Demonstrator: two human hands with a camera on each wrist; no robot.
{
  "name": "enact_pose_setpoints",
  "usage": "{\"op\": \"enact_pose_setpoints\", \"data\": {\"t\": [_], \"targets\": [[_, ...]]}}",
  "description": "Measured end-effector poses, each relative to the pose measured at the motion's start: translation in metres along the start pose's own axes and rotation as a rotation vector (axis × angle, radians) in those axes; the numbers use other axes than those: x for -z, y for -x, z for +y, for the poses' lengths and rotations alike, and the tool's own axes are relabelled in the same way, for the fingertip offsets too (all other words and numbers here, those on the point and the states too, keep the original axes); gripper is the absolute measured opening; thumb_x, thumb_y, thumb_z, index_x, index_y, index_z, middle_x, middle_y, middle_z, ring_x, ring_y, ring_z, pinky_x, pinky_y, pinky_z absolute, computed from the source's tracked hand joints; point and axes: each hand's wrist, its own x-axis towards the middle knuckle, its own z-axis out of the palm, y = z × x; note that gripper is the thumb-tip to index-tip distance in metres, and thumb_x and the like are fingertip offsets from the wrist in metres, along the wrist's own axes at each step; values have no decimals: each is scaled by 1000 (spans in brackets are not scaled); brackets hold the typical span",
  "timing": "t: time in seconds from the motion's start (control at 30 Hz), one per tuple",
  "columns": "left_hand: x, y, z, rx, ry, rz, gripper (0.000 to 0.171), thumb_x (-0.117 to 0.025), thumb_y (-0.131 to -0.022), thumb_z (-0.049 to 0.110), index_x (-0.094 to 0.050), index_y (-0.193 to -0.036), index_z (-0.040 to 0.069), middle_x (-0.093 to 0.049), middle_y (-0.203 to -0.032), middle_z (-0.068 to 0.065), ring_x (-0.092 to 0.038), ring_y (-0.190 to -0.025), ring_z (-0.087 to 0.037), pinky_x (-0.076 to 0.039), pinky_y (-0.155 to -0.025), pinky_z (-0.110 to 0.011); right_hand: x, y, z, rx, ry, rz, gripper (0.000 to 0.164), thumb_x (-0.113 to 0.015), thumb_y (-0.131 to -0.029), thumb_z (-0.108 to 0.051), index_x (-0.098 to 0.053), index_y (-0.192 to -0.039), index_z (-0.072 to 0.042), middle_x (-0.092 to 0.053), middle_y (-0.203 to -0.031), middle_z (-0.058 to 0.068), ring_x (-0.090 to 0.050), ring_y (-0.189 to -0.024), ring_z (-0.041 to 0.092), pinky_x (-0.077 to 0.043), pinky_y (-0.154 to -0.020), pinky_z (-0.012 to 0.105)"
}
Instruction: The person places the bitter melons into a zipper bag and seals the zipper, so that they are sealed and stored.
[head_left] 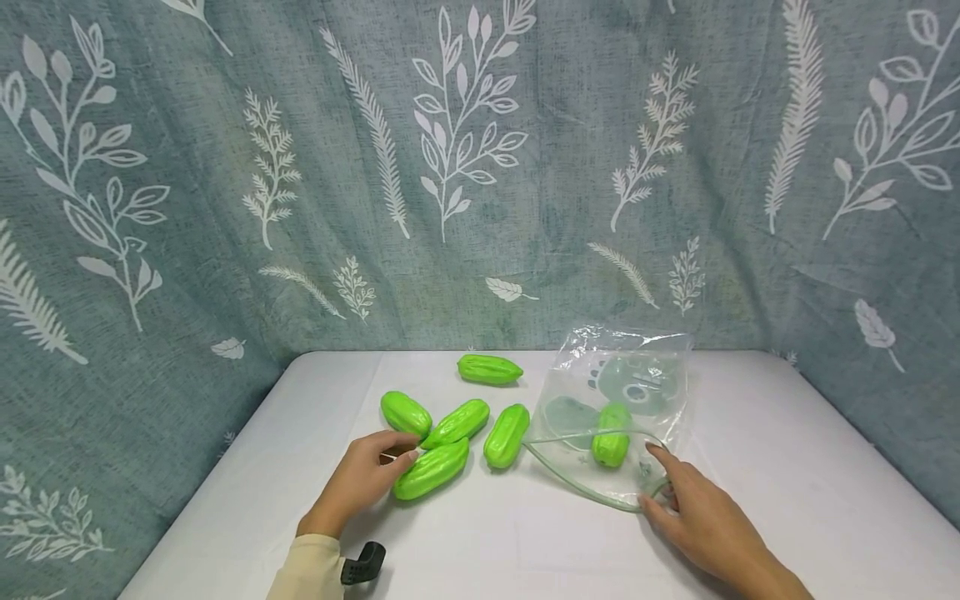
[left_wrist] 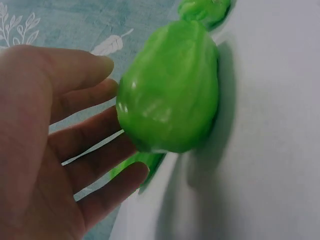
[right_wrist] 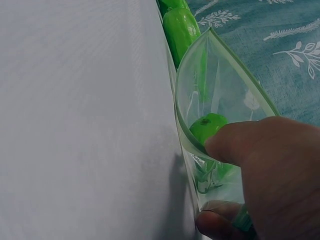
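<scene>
My left hand (head_left: 366, 468) is beside the nearest bright green, ribbed gourd-like vegetable (head_left: 432, 472). In the left wrist view, its fingers (left_wrist: 85, 132) extend loosely along that gourd (left_wrist: 170, 90), while the thumb stands apart from it. My right hand (head_left: 701, 512) pinches the green-edged rim of a clear zip bag (head_left: 573, 383) lying on the table. The right wrist view shows the mouth of the bag (right_wrist: 215, 70) spread wide, with thumb and fingers at its near corner. One gourd (head_left: 611, 437) lies inside the bag.
Two gourds, one at left (head_left: 406, 414) and one in the middle (head_left: 459, 422), lie by the nearest one. Another gourd (head_left: 507, 436) rests left of the bag, and one (head_left: 489, 369) lies farther back. A leaf-patterned curtain (head_left: 480, 275) borders the white table (head_left: 525, 542).
</scene>
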Motion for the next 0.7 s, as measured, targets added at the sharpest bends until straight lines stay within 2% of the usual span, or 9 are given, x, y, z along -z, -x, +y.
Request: {"op": "enact_pose_setpoints", "data": {"t": [0.27,0.5,0.7], "targets": [[1,1,-8,64,38,-43,28,-69,-96,28,-72,-121,16,-70,-115,6,-65,-103,-14,-52,-92,-40,1,0,-1,1,3,-2,73,-77,-87,-32,-44,-148,-8,-61,-97,1,-58,-81,12,-53,-69,43],[3,5,-9,70,58,-87,34,-68,-96,34,-70,-124,16,-69,-120,2,-65,-104,-18,-52,-90,-42,2,-1,-3,-9,9,-21,74,-76,-88,-33,-43,-149,-8,-59,-94,-1,-55,-78,10,-51,-67,40],[2,3,-13,106,102,-125,41,-70,-93,44,-69,-127,21,-66,-125,3,-62,-113,-18,-50,-96,-43,1,1,-1,12,10,14,73,-77,-88,-32,-44,-149,-8,-60,-95,0,-56,-78,11,-52,-67,41]]}}
